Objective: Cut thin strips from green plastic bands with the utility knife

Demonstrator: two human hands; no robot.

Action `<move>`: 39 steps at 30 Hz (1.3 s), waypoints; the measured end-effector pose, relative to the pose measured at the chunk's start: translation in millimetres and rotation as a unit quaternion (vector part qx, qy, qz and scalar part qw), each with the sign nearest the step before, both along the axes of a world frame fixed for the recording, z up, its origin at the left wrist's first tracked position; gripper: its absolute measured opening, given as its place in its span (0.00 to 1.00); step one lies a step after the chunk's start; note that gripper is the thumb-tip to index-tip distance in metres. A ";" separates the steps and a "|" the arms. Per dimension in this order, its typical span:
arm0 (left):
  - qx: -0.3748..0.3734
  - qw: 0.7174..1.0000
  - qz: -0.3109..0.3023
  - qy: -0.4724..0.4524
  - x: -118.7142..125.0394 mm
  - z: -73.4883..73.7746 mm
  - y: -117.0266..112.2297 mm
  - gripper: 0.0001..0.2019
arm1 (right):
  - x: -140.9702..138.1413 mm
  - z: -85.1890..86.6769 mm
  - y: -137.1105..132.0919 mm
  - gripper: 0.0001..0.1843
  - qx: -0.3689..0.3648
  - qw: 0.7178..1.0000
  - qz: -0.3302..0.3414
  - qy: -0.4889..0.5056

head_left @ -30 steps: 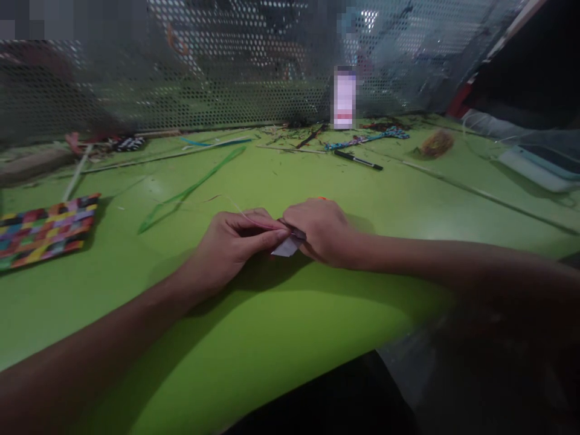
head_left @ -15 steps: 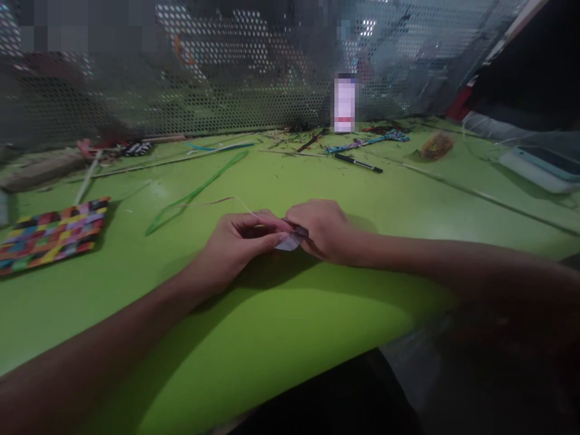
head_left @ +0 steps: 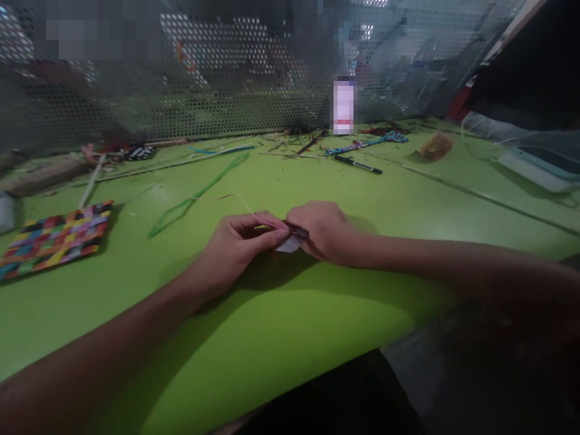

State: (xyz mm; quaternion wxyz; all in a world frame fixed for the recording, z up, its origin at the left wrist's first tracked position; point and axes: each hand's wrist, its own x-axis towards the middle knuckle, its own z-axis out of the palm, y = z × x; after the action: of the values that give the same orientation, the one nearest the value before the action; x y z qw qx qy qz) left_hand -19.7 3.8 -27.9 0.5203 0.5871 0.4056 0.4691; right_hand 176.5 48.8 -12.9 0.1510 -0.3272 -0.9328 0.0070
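Observation:
Close together over the green table (head_left: 281,350), my two hands meet at a small pale piece (head_left: 290,243) that looks like folded paper or plastic. My left hand (head_left: 247,238) pinches a thin pinkish strip (head_left: 267,221) between thumb and fingers, by the pale piece's upper edge. The strip's loose end curves away to the left above the table. Curled fingers close my right hand (head_left: 319,229) at the pale piece's right side, by a small dark grey part (head_left: 301,232). What exactly the right fingers grip is hidden under them.
A multicoloured woven mat (head_left: 58,238) lies at the left, near a green strip loop (head_left: 199,193). Farther back are a black pen (head_left: 357,164), a braided blue cord (head_left: 367,143), scraps, and a lit phone (head_left: 343,107) against perforated metal. A pale-cased device (head_left: 539,166) sits right.
Both hands keep nearly the same place and grip. The pinkish strip and pale piece shift very slightly between the fingers; the view moves a little.

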 end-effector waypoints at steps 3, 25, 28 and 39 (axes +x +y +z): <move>0.015 1.000 -0.006 0.013 0.4 2.7 -0.7 0.07 | 0.2 -1.8 0.2 0.08 -0.002 1.000 0.002 0.003; 0.000 0.999 0.005 0.041 4.9 10.2 -3.4 0.07 | -1.6 -1.0 -0.2 0.11 0.006 1.000 0.007 0.029; -0.006 0.999 0.010 0.033 6.1 10.8 -4.1 0.06 | -1.7 -1.0 -0.2 0.11 0.003 1.000 0.006 0.027; -0.004 0.999 0.012 0.046 5.7 11.2 -3.4 0.08 | -2.4 -1.2 0.0 0.10 0.012 1.000 -0.001 0.011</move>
State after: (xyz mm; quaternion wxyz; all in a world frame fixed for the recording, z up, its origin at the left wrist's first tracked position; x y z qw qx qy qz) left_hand -14.0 0.4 -16.7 0.4979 0.6009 0.4383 0.4461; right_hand 174.1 48.8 -14.1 0.1648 -0.3260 -0.9309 -0.0006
